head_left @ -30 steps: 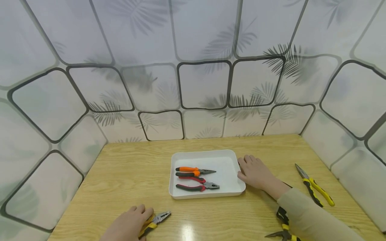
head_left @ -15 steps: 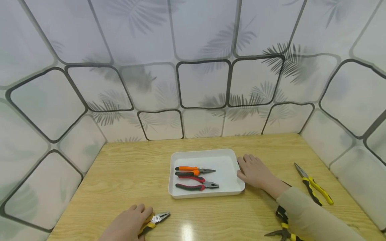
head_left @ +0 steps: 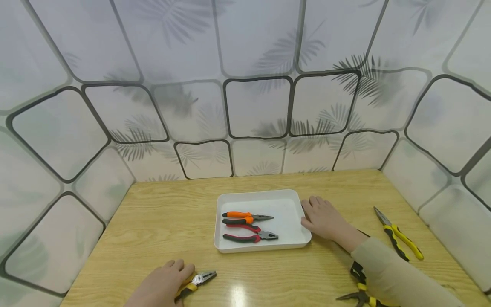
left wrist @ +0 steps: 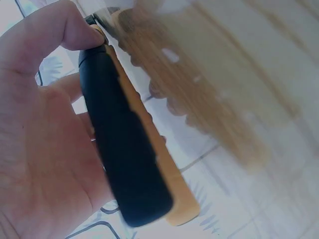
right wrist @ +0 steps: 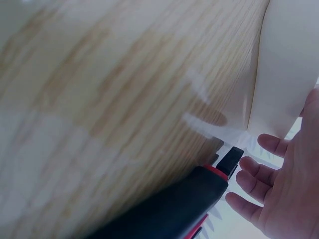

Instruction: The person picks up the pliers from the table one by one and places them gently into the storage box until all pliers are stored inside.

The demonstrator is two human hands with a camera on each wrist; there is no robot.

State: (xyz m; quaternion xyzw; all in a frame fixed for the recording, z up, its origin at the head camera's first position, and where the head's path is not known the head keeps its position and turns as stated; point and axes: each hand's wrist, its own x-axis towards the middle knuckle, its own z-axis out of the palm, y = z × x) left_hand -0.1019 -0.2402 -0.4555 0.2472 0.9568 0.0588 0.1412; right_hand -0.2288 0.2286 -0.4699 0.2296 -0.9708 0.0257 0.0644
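My left hand [head_left: 161, 283] holds yellow-and-black pliers [head_left: 198, 279] on the table's near left, with their metal nose pointing right. The left wrist view shows the thumb pressed on the black handle [left wrist: 124, 144]. My right hand [head_left: 324, 219] lies at the right end of a white tray [head_left: 264, 249], its thumb over the rim. Its fingers [right wrist: 256, 169] look relaxed in the right wrist view, beside a black-and-red handled tool [right wrist: 184, 199] that the forearm mostly covers in the head view. In the tray lie orange needle-nose pliers [head_left: 245, 218] and red-and-black combination pliers [head_left: 249, 236].
Yellow-and-black long-nose pliers [head_left: 399, 234] lie at the far right. More yellow-and-black pliers [head_left: 360, 296] lie near the front edge, partly hidden by the right sleeve [head_left: 395, 273]. Patterned fabric walls [head_left: 257, 108] enclose the wooden table [head_left: 172, 217] at the back and sides.
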